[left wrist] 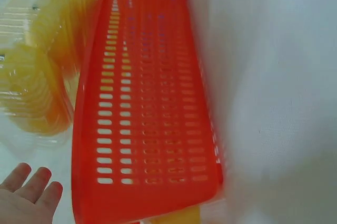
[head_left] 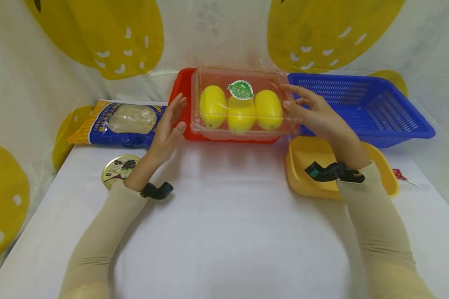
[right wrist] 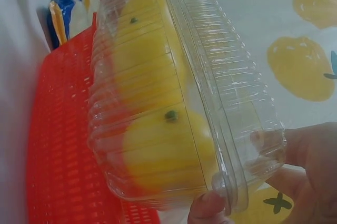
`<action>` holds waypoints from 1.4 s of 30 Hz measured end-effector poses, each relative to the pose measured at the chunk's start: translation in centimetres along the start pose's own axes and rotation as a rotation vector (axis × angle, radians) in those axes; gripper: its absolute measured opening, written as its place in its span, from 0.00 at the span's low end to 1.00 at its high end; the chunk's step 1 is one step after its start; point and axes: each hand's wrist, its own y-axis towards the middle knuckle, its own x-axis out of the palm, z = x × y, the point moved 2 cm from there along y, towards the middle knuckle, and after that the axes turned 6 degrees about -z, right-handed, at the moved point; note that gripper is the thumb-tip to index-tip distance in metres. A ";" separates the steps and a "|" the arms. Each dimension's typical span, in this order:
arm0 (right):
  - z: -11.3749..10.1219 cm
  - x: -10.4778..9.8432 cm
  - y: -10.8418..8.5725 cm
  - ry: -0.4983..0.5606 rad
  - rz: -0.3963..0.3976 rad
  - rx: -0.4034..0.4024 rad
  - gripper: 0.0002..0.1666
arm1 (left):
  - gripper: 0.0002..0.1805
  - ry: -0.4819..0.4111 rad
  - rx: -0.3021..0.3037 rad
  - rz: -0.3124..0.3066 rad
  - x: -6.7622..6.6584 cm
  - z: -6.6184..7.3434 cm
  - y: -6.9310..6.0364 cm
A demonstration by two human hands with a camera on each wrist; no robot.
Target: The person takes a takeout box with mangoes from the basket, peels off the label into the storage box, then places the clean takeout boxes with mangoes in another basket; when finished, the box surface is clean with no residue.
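A clear plastic clamshell box (head_left: 209, 76) holds three yellow oval fruits (head_left: 240, 115) and bears a green-and-white label (head_left: 241, 89). My right hand (head_left: 319, 116) pinches its right end, with the thumb and fingers at the rim in the right wrist view. To the left of the box, apart from it, my left hand (head_left: 167, 133) has its fingers extended and holds nothing. A red slotted basket (head_left: 177, 91) lies behind and partly beneath the box. Whether box and basket touch, I cannot tell.
On the right stand a blue basket (head_left: 393, 139) and a yellow tub (head_left: 310, 189), partly behind my right forearm. A red-wrapped lollipop (head_left: 398, 173) lies beyond the tub. At left are a blue-and-orange bag (head_left: 101, 131) and a round tin (head_left: 114, 169).
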 end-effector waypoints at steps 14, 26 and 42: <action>0.3 1.0 -2.1 0.006 0.001 -0.022 0.33 | 0.62 0.046 0.074 -0.102 1.0 1.8 -0.7; 0.0 2.4 -4.7 -0.019 0.023 -0.054 0.32 | 0.58 -0.009 0.167 -0.096 1.1 2.8 -2.9; 1.1 4.9 -7.8 -0.031 -0.045 -0.229 0.32 | 0.52 -0.346 0.048 -0.155 0.6 3.4 -6.1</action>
